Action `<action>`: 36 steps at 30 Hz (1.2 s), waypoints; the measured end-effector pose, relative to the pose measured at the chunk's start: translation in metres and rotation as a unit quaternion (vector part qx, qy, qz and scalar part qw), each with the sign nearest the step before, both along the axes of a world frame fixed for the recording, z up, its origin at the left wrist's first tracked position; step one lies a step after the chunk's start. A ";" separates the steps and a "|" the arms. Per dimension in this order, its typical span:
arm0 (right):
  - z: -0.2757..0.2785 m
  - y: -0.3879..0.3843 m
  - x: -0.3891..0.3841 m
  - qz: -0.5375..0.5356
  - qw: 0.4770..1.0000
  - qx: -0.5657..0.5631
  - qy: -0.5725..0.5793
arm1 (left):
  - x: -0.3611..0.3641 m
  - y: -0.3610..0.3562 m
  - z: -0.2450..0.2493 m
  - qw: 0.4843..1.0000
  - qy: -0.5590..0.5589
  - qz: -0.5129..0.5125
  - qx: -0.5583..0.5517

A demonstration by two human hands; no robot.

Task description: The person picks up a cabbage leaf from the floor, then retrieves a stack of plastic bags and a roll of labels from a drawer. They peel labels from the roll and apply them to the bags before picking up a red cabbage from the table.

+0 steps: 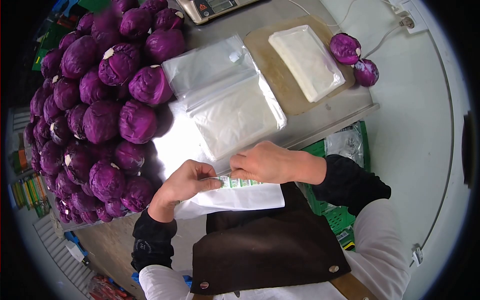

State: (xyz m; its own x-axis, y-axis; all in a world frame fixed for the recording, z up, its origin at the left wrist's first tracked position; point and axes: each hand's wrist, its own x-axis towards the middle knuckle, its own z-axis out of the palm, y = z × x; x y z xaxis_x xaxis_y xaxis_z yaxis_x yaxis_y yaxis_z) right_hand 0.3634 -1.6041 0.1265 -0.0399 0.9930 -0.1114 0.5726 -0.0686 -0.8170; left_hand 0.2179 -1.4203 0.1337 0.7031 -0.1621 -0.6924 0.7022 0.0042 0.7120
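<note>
My left hand [187,183] pinches the left part of a white sheet [235,198] that carries a row of green-and-white labels [242,182]. At the right part of the label row, my right hand [257,163] has its fingers curled against the sheet; its fingertips are partly hidden. Just beyond both hands, stacked clear plastic bags [235,115] lie on the metal table [200,37]. A big pile of red cabbages [102,120] covers the table's left side.
A scale [215,7] stands at the back. On a brown board [260,42] lies another stack of bags [307,62], with two cabbages [345,48] beside it. Green crates [340,217] are below the table's right edge, near a white wall [410,125] with a socket.
</note>
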 end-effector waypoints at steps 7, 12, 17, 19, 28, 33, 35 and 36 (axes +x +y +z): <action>-0.009 0.000 -0.004 0.001 0.988 0.083 -0.131 | 0.000 0.008 -0.020 0.998 0.006 0.025 -0.060; -0.013 -0.015 0.016 -0.383 0.888 0.211 0.145 | -0.009 0.016 -0.048 0.982 0.062 0.175 0.033; -0.067 -0.018 0.087 -0.513 0.849 -0.096 0.080 | -0.012 0.042 -0.051 0.974 -0.033 -0.044 0.220; -0.096 -0.014 0.091 -0.467 0.877 -0.109 0.019 | -0.002 0.048 -0.053 0.947 -0.065 -0.147 0.279; -0.086 0.008 0.100 -0.319 0.876 -0.273 -0.238 | 0.053 0.037 -0.105 0.851 -0.143 -0.202 0.464; -0.093 -0.031 0.120 -0.527 0.835 -0.093 0.129 | 0.043 0.048 -0.142 0.924 -0.188 -0.061 0.328; -0.076 -0.043 0.121 -0.605 0.723 -0.081 0.322 | 0.044 0.056 -0.138 0.962 -0.166 0.021 0.215; -0.077 -0.043 0.120 -0.606 0.723 -0.081 0.321 | 0.045 0.061 -0.128 0.972 -0.172 0.095 0.129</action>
State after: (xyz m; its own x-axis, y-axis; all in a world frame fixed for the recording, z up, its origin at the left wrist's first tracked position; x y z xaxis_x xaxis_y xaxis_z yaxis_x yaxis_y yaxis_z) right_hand 0.4831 -1.6471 0.0496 0.7530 0.3186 -0.5757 -0.4829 -0.3268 -0.8124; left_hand 0.2627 -1.3594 0.0057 0.9004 0.1406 -0.4117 0.4266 -0.0994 0.8989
